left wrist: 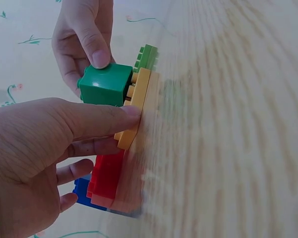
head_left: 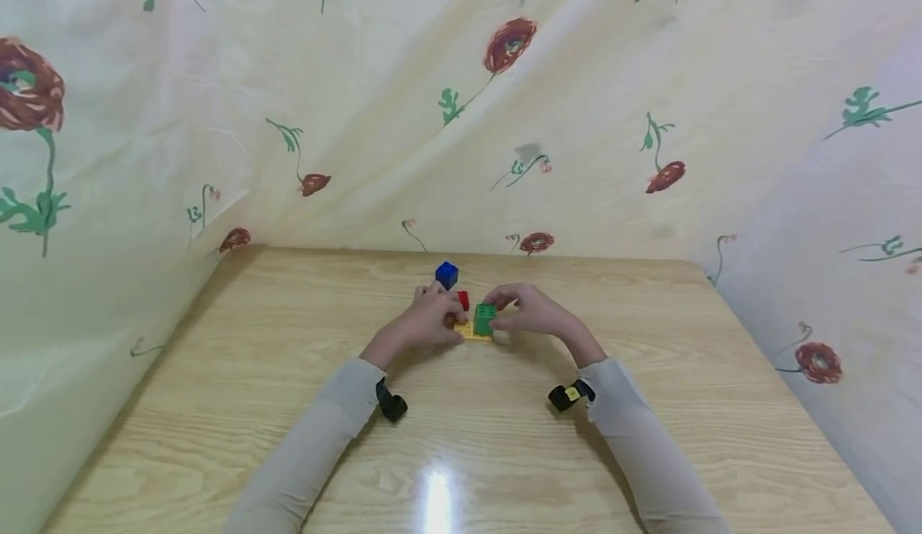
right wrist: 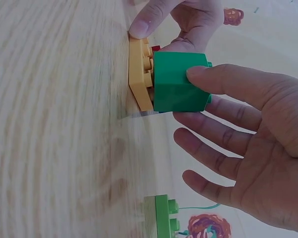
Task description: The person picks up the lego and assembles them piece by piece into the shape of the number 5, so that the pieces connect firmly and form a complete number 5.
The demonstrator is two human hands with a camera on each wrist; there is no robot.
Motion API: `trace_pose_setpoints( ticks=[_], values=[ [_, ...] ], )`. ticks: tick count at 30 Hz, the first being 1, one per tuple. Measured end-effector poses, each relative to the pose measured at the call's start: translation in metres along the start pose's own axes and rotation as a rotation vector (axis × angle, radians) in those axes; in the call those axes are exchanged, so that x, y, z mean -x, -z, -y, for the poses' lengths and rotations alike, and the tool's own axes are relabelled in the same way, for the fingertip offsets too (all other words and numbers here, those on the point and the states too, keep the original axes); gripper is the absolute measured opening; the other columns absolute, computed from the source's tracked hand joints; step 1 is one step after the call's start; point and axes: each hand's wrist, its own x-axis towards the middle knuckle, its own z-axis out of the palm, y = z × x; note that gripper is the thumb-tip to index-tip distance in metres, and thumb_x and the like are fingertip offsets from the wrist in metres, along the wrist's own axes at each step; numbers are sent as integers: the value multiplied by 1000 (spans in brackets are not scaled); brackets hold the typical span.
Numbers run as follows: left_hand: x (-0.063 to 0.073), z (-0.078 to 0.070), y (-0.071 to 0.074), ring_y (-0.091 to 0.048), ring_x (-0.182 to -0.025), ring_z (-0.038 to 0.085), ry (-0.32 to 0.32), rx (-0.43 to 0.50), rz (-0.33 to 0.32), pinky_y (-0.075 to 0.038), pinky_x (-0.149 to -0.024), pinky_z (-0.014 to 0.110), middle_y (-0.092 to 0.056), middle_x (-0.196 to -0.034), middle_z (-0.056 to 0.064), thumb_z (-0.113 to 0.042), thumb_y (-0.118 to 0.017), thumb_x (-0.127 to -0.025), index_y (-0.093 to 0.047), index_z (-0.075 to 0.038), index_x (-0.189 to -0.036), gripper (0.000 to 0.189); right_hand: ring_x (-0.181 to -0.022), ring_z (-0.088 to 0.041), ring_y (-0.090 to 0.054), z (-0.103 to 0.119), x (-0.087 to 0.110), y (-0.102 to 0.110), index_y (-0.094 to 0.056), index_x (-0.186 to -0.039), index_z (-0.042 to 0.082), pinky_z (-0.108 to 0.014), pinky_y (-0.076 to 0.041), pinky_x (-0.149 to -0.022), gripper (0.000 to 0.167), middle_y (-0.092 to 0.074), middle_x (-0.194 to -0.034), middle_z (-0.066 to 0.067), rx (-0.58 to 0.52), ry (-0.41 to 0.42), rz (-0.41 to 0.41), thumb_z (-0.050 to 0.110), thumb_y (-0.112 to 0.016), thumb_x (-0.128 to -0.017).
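Low over the table, my left hand point(head_left: 430, 322) pinches a flat yellow building brick point(left wrist: 135, 111) by one end, thumb on its near side. A tall dark-green building block point(right wrist: 181, 82) stands at the other end of it, right at the studs, some of which still show between the two. My right hand point(head_left: 533, 310) pinches this green block between thumb and forefinger, with its other fingers spread. Behind the left hand's fingers lies a red brick point(left wrist: 108, 178), with a blue brick point(head_left: 446, 275) just beyond it.
A flat light-green brick point(right wrist: 162, 215) lies on the wooden table point(head_left: 461, 406) near my right hand, hidden in the head view. Flower-patterned cloth point(head_left: 403, 102) hangs behind the table and along both sides. Each wrist wears a black strap with a camera.
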Motion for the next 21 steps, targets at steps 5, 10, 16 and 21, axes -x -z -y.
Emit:
trace_pose_setpoints(
  ticks=[5,10,16,21],
  values=[
    [-1,0,0,-41,-105,20,5,8,2,-23,-99,45,-68,-109,-4,-26,-86,-84,-79,-15,-102,22,-112,-26,-65,1,0,0,-71,-123,9,-52,-48,-103,33,-74,-114,-5,-4,5,9,15,-76,-91],
    [-1,-2,0,-42,-103,19,10,7,6,-24,-96,44,-68,-108,-5,-27,-85,-85,-79,-15,-102,22,-112,-27,-65,1,3,1,-71,-124,8,-53,-48,-102,33,-74,-114,-6,-6,11,13,15,-74,-92],
    [1,-3,0,-43,-101,19,1,13,6,-24,-95,45,-69,-109,-3,-26,-86,-84,-79,-14,-101,22,-111,-27,-65,2,4,1,-70,-125,6,-53,-48,-100,35,-74,-116,-8,7,33,18,17,-74,-93],
    [2,-3,1,-43,-100,19,-4,2,-5,-25,-94,44,-69,-107,-3,-26,-86,-83,-79,-15,-101,22,-109,-27,-65,3,3,1,-70,-124,6,-55,-48,-101,34,-75,-114,-8,16,37,11,17,-75,-92]
  ],
)
